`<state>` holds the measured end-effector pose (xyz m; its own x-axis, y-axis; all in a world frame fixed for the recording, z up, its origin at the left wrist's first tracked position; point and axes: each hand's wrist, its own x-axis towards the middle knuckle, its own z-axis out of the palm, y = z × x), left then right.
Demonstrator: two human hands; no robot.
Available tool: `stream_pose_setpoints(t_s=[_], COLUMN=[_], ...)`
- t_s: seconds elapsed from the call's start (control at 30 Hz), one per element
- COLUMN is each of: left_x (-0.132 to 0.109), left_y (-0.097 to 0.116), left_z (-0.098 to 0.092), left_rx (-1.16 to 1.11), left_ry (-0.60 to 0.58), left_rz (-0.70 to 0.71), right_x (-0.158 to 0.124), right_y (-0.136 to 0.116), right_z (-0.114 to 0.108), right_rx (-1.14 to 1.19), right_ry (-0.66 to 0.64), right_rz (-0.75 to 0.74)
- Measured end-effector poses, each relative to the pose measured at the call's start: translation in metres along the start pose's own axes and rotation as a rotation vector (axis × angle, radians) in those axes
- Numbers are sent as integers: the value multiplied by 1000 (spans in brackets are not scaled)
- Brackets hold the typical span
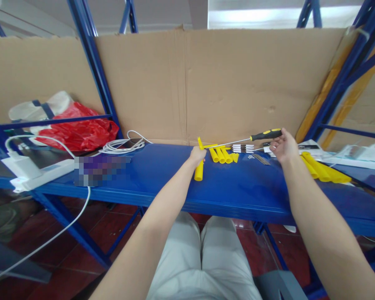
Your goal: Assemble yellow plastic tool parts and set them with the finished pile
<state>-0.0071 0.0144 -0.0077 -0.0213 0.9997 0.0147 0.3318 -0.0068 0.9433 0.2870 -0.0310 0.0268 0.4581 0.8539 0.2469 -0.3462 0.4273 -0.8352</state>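
The left grip (197,156) is clasping a smooth, yellow plastic tube (199,171) over the glossy blue metal table (162,177), while the right grip (285,148) is pinching a slim-shafted screwdriver (266,134) by its bulging black-and-yellow handle.

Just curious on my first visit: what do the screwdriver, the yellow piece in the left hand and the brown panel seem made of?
Screwdriver: silvery, shiny shaft, probably metal; black-and-yellow handle, chunky and two-toned, perhaps plastic or rubber, finish unclear. Yellow piece: likely plastic, smooth and evenly coloured. Brown panel: apparently matte cardboard, given its crease and uneven top edge.
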Motion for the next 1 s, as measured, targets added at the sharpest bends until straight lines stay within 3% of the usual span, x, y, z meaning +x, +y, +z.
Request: stream_pose_setpoints(t_s=[0.1,0.4,0.67,1.0], left_x=[-1,0,1,3], left_y=[0,0,0,-3], left_z=[0,0,-3,-4], left_rx=[8,72,104,130], left_ry=[9,33,44,-1], left_rz=[10,71,97,153], right_x=[-10,-16,-12,-1], right_y=[-4,-6,-2,2], right_z=[9,13,8,-5], right_rx=[21,105,58,37], right_ry=[138,158,40,-3], right_rz=[64,53,14,11])
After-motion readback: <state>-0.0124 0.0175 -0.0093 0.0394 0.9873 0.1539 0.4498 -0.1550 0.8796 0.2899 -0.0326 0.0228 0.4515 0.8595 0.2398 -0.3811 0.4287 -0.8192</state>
